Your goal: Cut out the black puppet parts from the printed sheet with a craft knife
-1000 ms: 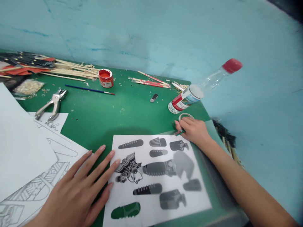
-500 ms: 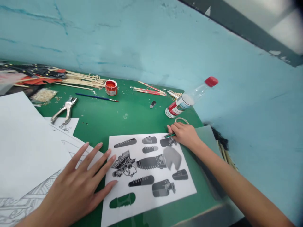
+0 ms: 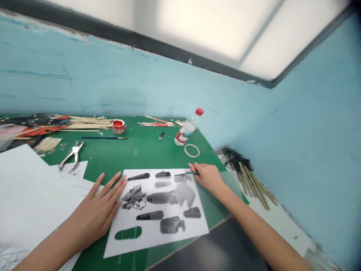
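A white printed sheet (image 3: 152,241) with several dark puppet-part pictures lies on the green table. One oblong shape at its lower left is cut out, and green shows through. My left hand (image 3: 98,207) rests flat with spread fingers at the sheet's left edge, partly over the loose white papers (image 3: 36,199). At the upper right edge, my right hand (image 3: 207,175) is closed around a slim green-handled knife (image 3: 192,173). Its thin dark tip lies over a grey printed piece near the top right of the sheet. Fine detail of the tip is too small to make out.
Behind the sheet are a tape ring (image 3: 192,150), a red-capped bottle (image 3: 186,131), a small cut-out piece (image 3: 161,136), a red paint jar (image 3: 119,127), a paintbrush (image 3: 104,138) and a hole punch (image 3: 72,155). Wooden sticks (image 3: 90,124) lie at the back left. The table edge runs close on the right.
The view has tilted up and swung right, so things appear shifted left. The knife now reaches over the sheet, and the tape ring stands clear of my right hand. My left hand stays flat.
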Demonstrator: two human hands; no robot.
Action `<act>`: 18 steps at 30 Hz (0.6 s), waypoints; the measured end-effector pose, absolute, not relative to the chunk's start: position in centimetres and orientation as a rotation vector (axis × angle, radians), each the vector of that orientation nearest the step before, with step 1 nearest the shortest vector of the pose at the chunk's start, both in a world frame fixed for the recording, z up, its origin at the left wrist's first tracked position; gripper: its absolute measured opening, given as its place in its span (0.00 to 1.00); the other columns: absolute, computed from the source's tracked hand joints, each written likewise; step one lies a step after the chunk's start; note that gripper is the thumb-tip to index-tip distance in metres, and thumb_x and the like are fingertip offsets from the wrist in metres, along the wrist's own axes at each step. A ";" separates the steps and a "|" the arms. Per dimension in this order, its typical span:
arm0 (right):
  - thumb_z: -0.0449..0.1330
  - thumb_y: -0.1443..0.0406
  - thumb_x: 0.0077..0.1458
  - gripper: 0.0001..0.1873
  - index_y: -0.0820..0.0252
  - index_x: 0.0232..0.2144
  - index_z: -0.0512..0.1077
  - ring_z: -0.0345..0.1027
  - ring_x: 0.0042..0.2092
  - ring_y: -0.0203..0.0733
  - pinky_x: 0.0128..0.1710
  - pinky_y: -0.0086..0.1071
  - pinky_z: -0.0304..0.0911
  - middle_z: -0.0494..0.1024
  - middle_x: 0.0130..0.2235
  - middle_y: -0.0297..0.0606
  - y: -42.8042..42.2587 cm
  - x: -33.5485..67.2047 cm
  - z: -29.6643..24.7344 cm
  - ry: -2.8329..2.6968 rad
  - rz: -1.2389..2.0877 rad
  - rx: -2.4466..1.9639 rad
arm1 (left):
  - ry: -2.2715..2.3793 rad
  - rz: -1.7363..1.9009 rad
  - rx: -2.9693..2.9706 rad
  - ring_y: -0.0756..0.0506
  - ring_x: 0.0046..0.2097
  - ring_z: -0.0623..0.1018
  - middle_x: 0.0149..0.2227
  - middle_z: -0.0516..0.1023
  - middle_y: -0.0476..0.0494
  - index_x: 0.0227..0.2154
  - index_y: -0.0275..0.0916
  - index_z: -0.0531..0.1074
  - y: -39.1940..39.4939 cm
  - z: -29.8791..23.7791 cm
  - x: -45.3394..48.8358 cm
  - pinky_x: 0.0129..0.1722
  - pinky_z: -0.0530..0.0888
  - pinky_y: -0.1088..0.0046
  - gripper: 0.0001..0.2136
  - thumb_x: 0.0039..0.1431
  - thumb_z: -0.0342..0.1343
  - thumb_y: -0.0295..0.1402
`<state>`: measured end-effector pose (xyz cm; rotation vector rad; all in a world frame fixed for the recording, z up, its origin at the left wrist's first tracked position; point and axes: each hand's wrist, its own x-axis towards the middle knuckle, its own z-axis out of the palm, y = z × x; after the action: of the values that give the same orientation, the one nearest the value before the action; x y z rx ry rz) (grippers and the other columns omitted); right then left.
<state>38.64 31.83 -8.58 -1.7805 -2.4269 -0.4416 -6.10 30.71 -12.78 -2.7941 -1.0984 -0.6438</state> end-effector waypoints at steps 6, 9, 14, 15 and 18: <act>0.62 0.59 0.70 0.13 0.63 0.49 0.74 0.75 0.39 0.38 0.38 0.34 0.76 0.79 0.44 0.39 27.3 39.8 -7.9 -2.287 -0.418 -1.521 | -1.231 -0.407 -2.861 0.28 0.73 0.62 0.72 0.65 0.33 0.70 0.38 0.63 31.9 -13.1 -7.9 0.72 0.50 0.37 0.30 0.72 0.44 0.49; 0.62 0.59 0.70 0.13 0.62 0.49 0.74 0.74 0.37 0.36 0.36 0.32 0.75 0.78 0.44 0.38 25.8 39.5 -7.4 -2.207 -0.391 -1.221 | -1.462 -0.118 -2.859 0.30 0.69 0.68 0.70 0.66 0.31 0.69 0.39 0.63 33.6 -11.3 -8.0 0.65 0.67 0.40 0.33 0.69 0.55 0.54; 0.61 0.59 0.71 0.12 0.63 0.41 0.73 0.67 0.29 0.32 0.30 0.28 0.69 0.74 0.34 0.31 22.2 37.0 -5.5 -2.072 -0.378 -0.801 | -1.666 0.342 -2.899 0.38 0.56 0.78 0.59 0.75 0.37 0.59 0.39 0.71 39.1 -7.6 -5.4 0.54 0.78 0.52 0.21 0.69 0.61 0.43; 0.61 0.60 0.71 0.12 0.63 0.37 0.71 0.65 0.28 0.31 0.29 0.27 0.66 0.71 0.31 0.29 21.3 36.4 -4.9 -2.071 -0.374 -0.755 | -1.698 0.420 -2.894 0.38 0.55 0.78 0.58 0.75 0.37 0.57 0.38 0.72 40.2 -7.0 -4.6 0.53 0.79 0.52 0.19 0.69 0.61 0.43; 0.52 0.68 0.73 0.16 0.58 0.28 0.63 0.57 0.24 0.33 0.25 0.30 0.55 0.64 0.24 0.29 18.2 35.2 -3.1 -2.067 -0.377 -0.671 | -1.755 0.611 -2.888 0.39 0.54 0.79 0.57 0.76 0.38 0.56 0.38 0.73 42.3 -5.9 -2.3 0.53 0.79 0.53 0.18 0.69 0.61 0.42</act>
<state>35.21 18.19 -3.07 -0.6709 -2.0669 -0.3774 -2.30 42.27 -5.86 -2.8878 -1.7545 0.6115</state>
